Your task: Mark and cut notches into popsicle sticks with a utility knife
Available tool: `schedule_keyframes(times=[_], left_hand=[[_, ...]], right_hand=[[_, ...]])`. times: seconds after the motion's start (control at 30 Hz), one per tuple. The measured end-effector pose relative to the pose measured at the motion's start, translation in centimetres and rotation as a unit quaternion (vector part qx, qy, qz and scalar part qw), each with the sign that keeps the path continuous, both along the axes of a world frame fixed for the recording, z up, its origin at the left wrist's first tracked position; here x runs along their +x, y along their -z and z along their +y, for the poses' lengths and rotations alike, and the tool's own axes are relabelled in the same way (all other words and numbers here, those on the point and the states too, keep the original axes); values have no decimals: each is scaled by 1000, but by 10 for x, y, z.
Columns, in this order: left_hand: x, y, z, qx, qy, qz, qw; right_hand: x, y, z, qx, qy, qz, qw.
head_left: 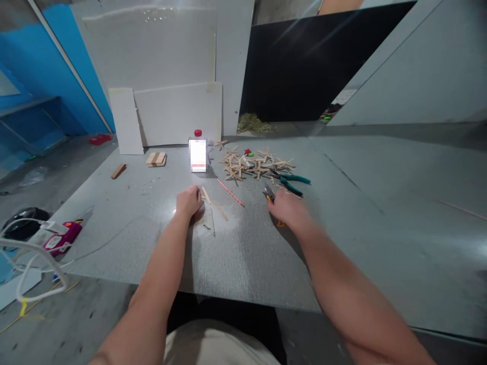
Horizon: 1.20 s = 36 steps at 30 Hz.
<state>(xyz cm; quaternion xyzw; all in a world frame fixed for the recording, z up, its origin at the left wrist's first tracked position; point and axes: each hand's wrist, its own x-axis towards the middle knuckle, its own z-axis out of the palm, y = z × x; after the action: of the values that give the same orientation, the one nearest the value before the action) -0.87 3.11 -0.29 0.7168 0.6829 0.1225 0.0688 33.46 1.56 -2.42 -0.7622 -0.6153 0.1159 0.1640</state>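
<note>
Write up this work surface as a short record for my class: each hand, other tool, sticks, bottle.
Left hand: curled, beside loose wooden strips; any contents hidden
Right hand: grip closed on a dark-headed tool
Other tool: green-handled pliers, just beyond the right hand
Sticks: crossed in a loose pile
Bottle: upright, red-capped, left of the pile

Your smooth grey bench [236, 263] is moderately lit. The red-capped bottle [198, 152] has its body washed out to pixelated white. Upper right of it, pale streaks cross the flat black panel [323, 66]; far to its right, glare whitens the bench. Below it, soft shadows lie between your bare forearms [163, 268]; your right hand [287, 205] looks slightly blurred.
</note>
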Motion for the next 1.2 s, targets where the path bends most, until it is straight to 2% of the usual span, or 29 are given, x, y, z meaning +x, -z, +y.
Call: schedule_keyframes(times=[0.1,0.23,0.4,0.53,0.7,0.8,0.93,1.07,1.2], left_hand=[[-2,2,0,6,22,-5,1000],[-6,5,0,19,61,-12,998],[-12,11,3,30,130,-10,991],[-14,15,3,41,232,-9,972],[-14,12,3,53,391,-18,919],[-12,12,4,63,437,-28,897],[-13,21,6,89,419,-45,902],[-25,29,21,106,367,-64,922],[-42,30,45,84,365,-62,925]], right_hand=[[-10,0,2,44,5,78,996],[-29,10,2,85,-35,209,974],[-57,33,-8,89,-132,362,919],[-71,44,-14,66,-175,465,866],[-64,35,-7,48,-189,577,793],[-57,22,-8,68,-185,613,765],[-60,9,-20,108,-174,611,765],[-78,0,-18,166,-160,558,797],[-95,-2,2,221,-176,474,834]])
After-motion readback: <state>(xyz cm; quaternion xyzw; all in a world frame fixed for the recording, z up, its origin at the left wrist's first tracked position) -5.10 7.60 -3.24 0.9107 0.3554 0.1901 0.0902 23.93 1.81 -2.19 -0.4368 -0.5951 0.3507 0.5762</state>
